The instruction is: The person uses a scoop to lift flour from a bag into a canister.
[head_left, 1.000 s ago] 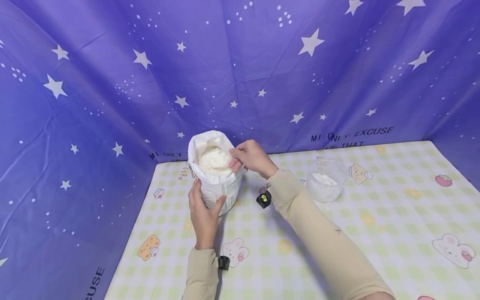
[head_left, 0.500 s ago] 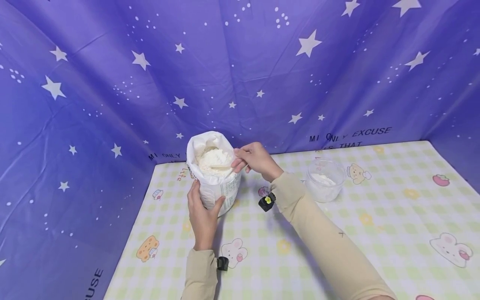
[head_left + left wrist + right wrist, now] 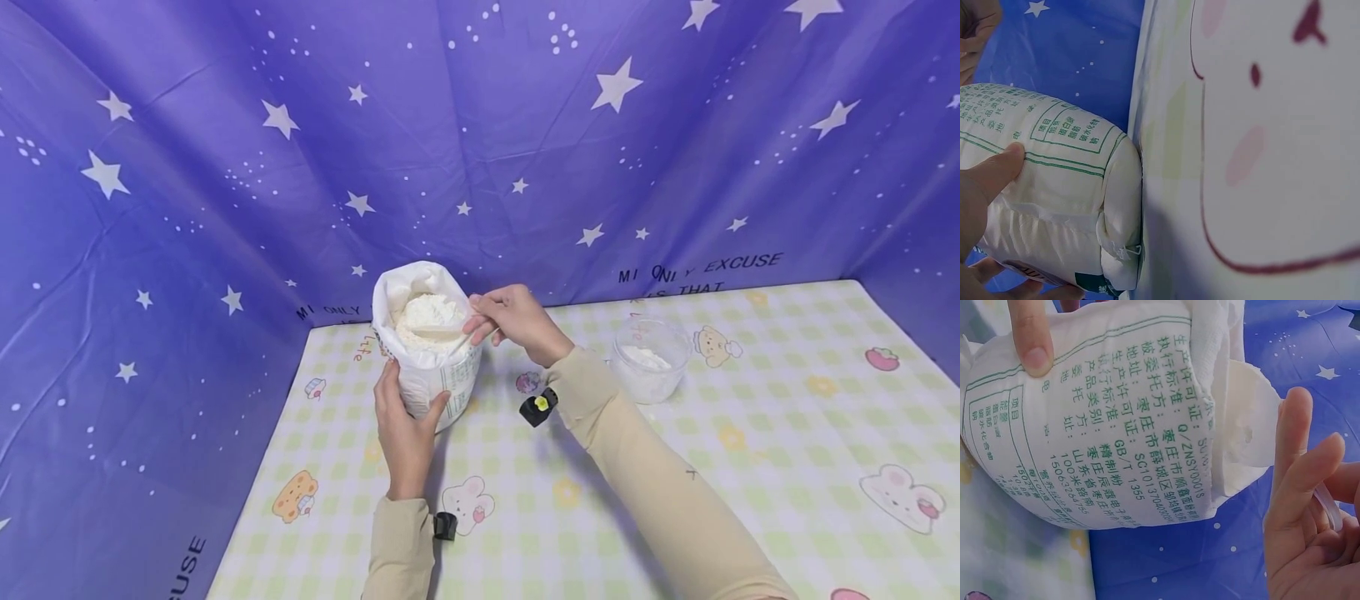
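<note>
A white flour bag [image 3: 453, 379] with green print stands on the table, its mouth folded open and flour [image 3: 429, 310] showing inside. My left hand [image 3: 405, 437] grips the bag's lower side, thumb in front and fingers around the far side. At the right of the mouth, my right hand [image 3: 521, 321] pinches a clear plastic scoop [image 3: 1250, 419]. The scoop's bowl sits just inside the rim, among the flour. Its curved handle [image 3: 1327, 509] runs between the fingers in the right wrist view.
Right of the bag stands a clear round tub [image 3: 675, 379] with some white powder in it. A checked cloth [image 3: 600, 533] with cartoon prints covers the table. Behind it and at the sides hangs a blue starry curtain [image 3: 495, 125].
My right hand has drawn slightly right, away from the bag's middle, and the scoop's edge shows more clearly above the flour. My left hand keeps its grip on the bag.
</note>
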`<action>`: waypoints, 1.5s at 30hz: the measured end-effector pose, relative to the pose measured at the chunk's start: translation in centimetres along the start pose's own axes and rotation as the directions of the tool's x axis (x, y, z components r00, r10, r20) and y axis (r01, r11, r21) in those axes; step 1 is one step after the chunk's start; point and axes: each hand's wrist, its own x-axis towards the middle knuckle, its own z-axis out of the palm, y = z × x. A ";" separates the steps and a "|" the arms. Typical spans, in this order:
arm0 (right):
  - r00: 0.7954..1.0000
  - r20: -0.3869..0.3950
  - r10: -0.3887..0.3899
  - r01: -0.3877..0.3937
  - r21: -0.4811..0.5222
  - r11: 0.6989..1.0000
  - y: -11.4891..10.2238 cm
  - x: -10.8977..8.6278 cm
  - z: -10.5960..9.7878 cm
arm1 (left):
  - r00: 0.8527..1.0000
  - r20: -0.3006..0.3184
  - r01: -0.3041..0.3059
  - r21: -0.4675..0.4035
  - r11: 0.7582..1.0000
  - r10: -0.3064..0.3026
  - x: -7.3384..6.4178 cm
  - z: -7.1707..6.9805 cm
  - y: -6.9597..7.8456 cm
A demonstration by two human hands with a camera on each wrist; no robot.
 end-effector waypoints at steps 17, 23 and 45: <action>1.000 -0.001 -0.012 0.012 0.033 0.999 0.9 -1.6 -1.5 | 1.000 0.005 0.006 0.000 1.000 -0.006 0.0 -0.1 0.1; 1.000 -0.006 -0.025 0.025 0.048 0.999 1.0 -2.2 -2.1 | 1.000 0.003 0.006 -0.001 1.000 -0.006 0.0 -0.1 0.1; 0.999 -0.019 -0.036 0.037 0.045 0.998 1.5 -4.7 -4.7 | 1.000 0.006 0.026 -0.008 1.000 -0.025 -0.1 0.0 0.1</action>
